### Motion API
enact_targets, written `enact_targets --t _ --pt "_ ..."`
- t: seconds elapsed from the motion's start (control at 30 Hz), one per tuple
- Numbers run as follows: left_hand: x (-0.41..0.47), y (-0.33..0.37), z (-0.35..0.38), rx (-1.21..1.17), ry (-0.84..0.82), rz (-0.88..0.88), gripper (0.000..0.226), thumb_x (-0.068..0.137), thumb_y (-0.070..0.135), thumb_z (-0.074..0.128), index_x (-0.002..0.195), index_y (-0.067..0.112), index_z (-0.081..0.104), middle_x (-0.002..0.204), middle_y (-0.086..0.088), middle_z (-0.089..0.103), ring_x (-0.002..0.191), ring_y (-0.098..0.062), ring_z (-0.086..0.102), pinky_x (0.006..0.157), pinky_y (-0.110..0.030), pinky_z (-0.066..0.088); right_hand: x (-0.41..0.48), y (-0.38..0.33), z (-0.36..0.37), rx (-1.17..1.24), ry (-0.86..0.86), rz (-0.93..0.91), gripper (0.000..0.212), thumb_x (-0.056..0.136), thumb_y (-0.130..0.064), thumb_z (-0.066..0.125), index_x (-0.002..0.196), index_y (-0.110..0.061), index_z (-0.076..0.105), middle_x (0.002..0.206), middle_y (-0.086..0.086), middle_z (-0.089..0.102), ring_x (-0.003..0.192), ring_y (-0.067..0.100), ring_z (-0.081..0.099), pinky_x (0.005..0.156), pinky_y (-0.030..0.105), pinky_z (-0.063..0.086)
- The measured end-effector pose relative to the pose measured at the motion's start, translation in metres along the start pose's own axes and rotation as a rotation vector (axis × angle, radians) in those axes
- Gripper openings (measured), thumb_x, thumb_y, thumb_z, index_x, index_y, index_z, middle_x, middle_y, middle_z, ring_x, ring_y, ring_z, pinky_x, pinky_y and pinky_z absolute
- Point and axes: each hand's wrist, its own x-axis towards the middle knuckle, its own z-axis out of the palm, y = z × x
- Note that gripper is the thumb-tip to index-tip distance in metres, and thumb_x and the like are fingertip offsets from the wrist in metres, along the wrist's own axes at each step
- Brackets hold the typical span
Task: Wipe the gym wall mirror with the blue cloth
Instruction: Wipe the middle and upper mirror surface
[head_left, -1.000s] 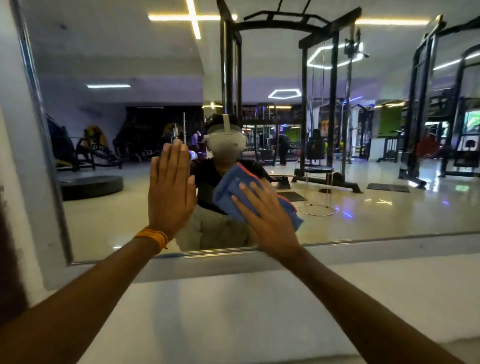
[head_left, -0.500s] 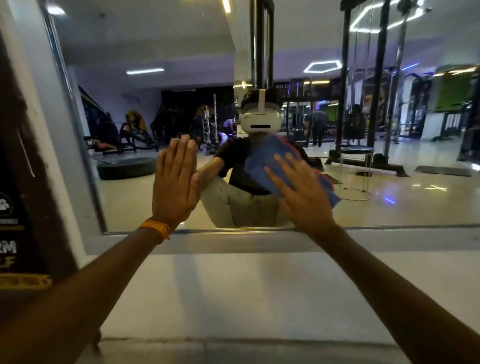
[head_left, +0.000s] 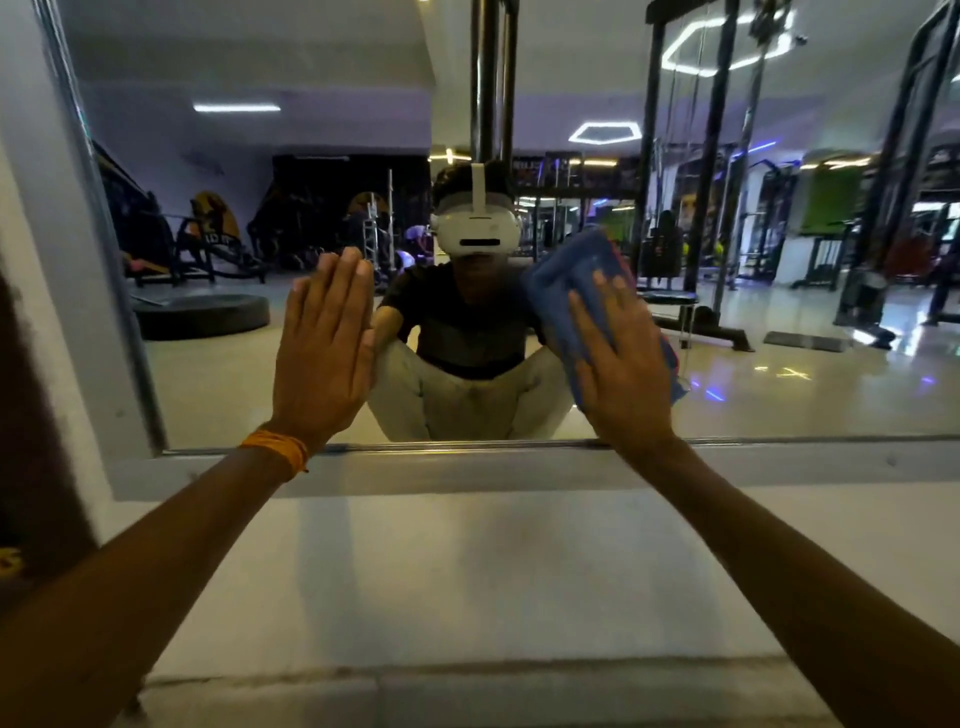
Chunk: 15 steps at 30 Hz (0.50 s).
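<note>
The gym wall mirror (head_left: 779, 364) fills the upper view, with its grey frame (head_left: 519, 462) running along the bottom and a pale wall (head_left: 467, 571) below it. Both forearms reach up from the lower corners to the glass. The right hand (head_left: 621, 364) lies flat with its fingers straight and close together, pressing the blue cloth (head_left: 571, 270) against the mirror low down, just above the bottom frame. It is not curled round the cloth, only pushing on it with palm and fingers. The cloth sticks out beyond the fingertips and past the hand's right edge (a red trim shows along that edge). The left hand (head_left: 324, 353) is also spread flat on the bare glass, fingers straight and together, holding nothing. Compared with half a second ago, the right hand and cloth have slid to the right along the glass: the cloth then covered the reflected chest below the headset and now sits to the right of it. The right fingers, which leaned left then, now point nearly straight up. The left hand has kept its place on the glass. An orange wristband (head_left: 275, 449) circles the left wrist, level with the frame.
</note>
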Motion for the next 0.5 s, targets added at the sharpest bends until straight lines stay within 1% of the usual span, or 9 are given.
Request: enact_targets --t 0.07,0.1,0.13,0.17,0.23,0.3,0.37,0.43,0.5 --pt "0.002 0.006 0.003 0.018 0.02 -0.026 0.064 0.108 0.03 0.032 0.162 0.002 0.015 0.17 -0.019 0.011 0.158 -0.035 0.009 0.129 -0.047 0.002 0.001 0.012 -0.016 0.051 0.026 0.267 0.056 0.107 -0.029 0.044 0.16 -0.018 0.029 0.169 0.01 0.018 0.158 0.023 0.007 0.127 0.052 0.017" --pt "0.005 0.012 0.005 0.024 0.025 -0.034 0.064 0.108 0.032 0.03 0.162 0.002 0.015 0.171 -0.018 0.01 0.159 -0.035 0.008 0.129 -0.047 0.001 0.001 0.005 -0.015 0.05 0.029 0.334 0.057 0.108 -0.031 0.043 0.161 -0.019 0.027 0.17 0.011 0.016 0.158 0.022 0.003 0.127 0.052 0.015" --pt "0.012 0.019 0.007 0.022 0.028 -0.024 0.064 0.108 0.033 0.03 0.162 0.002 0.015 0.171 -0.017 0.008 0.159 -0.034 0.006 0.129 -0.047 0.0 -0.002 -0.007 -0.011 0.041 0.016 0.323 0.058 0.109 -0.033 0.043 0.161 -0.018 0.024 0.169 0.013 0.017 0.158 0.024 0.002 0.127 0.053 0.012" --pt "0.02 0.028 0.009 0.017 0.029 0.002 0.064 0.109 0.033 0.031 0.162 0.002 0.015 0.171 -0.016 0.007 0.159 -0.032 0.004 0.129 -0.046 0.0 -0.007 -0.019 -0.005 0.019 -0.011 0.239 0.058 0.109 -0.035 0.041 0.161 -0.016 0.024 0.168 0.017 0.02 0.158 0.03 0.006 0.127 0.053 0.011" --pt "0.045 0.051 0.016 0.006 0.024 0.078 0.064 0.109 0.032 0.034 0.162 0.002 0.016 0.171 -0.016 0.007 0.159 -0.031 0.003 0.129 -0.046 0.0 -0.012 -0.019 0.001 -0.054 -0.09 -0.056 0.058 0.107 -0.039 0.04 0.157 -0.012 0.028 0.162 0.021 0.031 0.153 0.037 0.018 0.125 0.051 0.011" --pt "0.068 0.068 0.022 0.0 0.0 0.129 0.064 0.109 0.032 0.035 0.162 0.002 0.016 0.171 -0.017 0.011 0.159 -0.031 0.005 0.129 -0.046 0.0 -0.003 0.008 -0.006 -0.104 -0.076 -0.123 0.057 0.108 -0.042 0.036 0.156 -0.011 0.03 0.161 0.022 0.034 0.151 0.038 0.022 0.125 0.049 0.01" --pt "0.078 0.076 0.026 0.011 -0.003 0.128 0.065 0.109 0.034 0.032 0.163 0.003 0.014 0.171 -0.016 0.01 0.159 -0.03 0.006 0.129 -0.049 0.004 0.01 0.039 -0.019 -0.053 0.003 0.126 0.059 0.11 -0.046 0.032 0.159 -0.013 0.026 0.165 0.021 0.028 0.154 0.039 0.02 0.127 0.054 0.014" --pt "0.078 0.078 0.029 0.022 0.002 0.118 0.065 0.109 0.036 0.029 0.163 0.003 0.013 0.171 -0.016 0.009 0.159 -0.03 0.005 0.129 -0.052 0.007 0.017 0.064 -0.036 0.039 0.103 0.431 0.06 0.109 -0.046 0.036 0.161 -0.019 0.021 0.168 0.016 0.022 0.156 0.034 0.017 0.124 0.059 0.019" --pt "0.076 0.078 0.03 0.03 0.003 0.125 0.066 0.109 0.037 0.027 0.163 0.003 0.013 0.171 -0.016 0.009 0.159 -0.03 0.004 0.129 -0.053 0.008 0.015 0.055 -0.044 0.061 0.094 0.572 0.062 0.108 -0.042 0.042 0.163 -0.021 0.021 0.17 0.01 0.015 0.157 0.029 0.011 0.126 0.058 0.016"
